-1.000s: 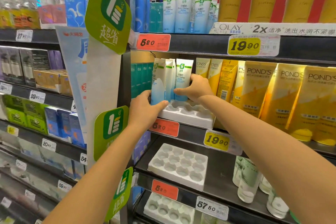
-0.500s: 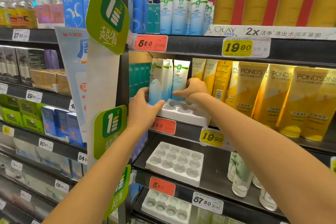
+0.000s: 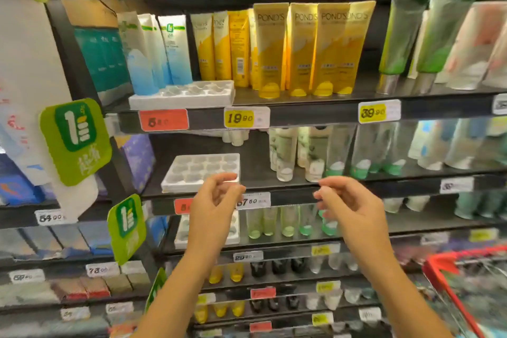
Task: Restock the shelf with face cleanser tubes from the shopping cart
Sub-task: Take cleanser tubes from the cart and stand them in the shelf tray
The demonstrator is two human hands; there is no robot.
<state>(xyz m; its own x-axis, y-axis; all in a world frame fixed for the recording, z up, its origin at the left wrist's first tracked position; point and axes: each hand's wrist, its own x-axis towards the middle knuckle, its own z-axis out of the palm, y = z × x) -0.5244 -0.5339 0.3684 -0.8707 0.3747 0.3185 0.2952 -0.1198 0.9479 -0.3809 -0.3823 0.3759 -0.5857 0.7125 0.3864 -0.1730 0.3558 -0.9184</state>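
Observation:
Three white-and-blue face cleanser tubes point(image 3: 153, 52) stand cap-down at the back left of a white socket tray point(image 3: 181, 94) on the upper shelf point(image 3: 301, 115). My left hand point(image 3: 212, 202) and my right hand point(image 3: 348, 203) hover in front of the shelf one level lower, well below the tubes, palms facing each other, fingers loosely curled and apart, holding nothing. The red rim of the shopping cart point(image 3: 450, 282) shows at the lower right; its contents are blurred.
Yellow Pond's tubes point(image 3: 301, 49) stand right of the tray, green and white tubes point(image 3: 428, 41) further right. Another white socket tray point(image 3: 203, 171) sits on the shelf below, a third point(image 3: 181, 233) under it. Green promo signs point(image 3: 75, 140) jut out at left.
Both hands have let go of the tubes and tray and dropped back from the upper shelf. The view has swung down and right, bringing the cart rim into sight.

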